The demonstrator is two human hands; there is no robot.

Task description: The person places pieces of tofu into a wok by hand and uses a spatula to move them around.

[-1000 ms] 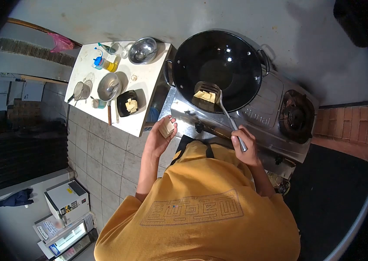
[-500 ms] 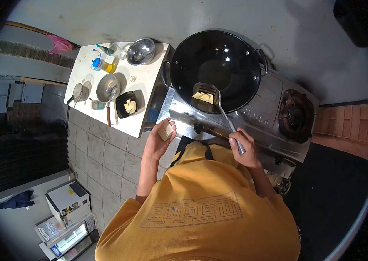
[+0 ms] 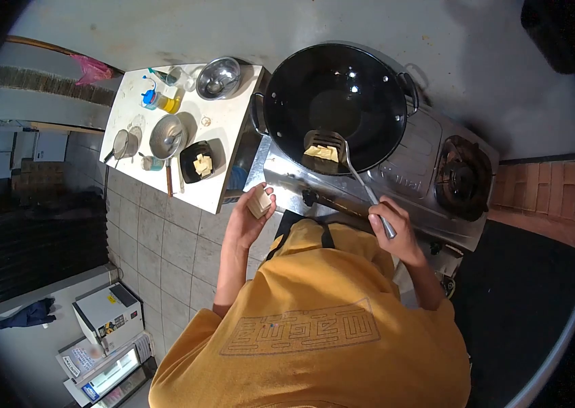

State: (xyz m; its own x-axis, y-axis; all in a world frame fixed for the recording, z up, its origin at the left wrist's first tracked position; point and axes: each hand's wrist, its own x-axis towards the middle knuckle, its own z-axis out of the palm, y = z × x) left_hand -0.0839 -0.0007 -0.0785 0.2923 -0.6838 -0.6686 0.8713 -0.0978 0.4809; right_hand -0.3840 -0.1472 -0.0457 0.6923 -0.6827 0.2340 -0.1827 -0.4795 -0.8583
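In my left hand (image 3: 249,221) is a small stack of pale, flat pieces (image 3: 259,202), held between thumb and fingers in front of the stove. My right hand (image 3: 399,231) grips the handle of a metal slotted spatula (image 3: 363,182). The spatula's head rests inside the near edge of a large black wok (image 3: 342,112), with several pale yellow pieces (image 3: 322,153) on it. More pale pieces (image 3: 202,164) lie in a black square dish (image 3: 194,154) on the white table to the left.
The wok stands on a metal gas stove (image 3: 403,163); a second burner (image 3: 462,176) is at its right. On the white table (image 3: 223,129) are a steel bowl (image 3: 218,78), a saucepan (image 3: 168,136), a strainer (image 3: 121,144) and a yellow-filled bottle (image 3: 169,104).
My right hand has moved slightly right with the spatula, and its head with the yellow pieces has shifted a little right along the wok. My left hand has hardly moved.
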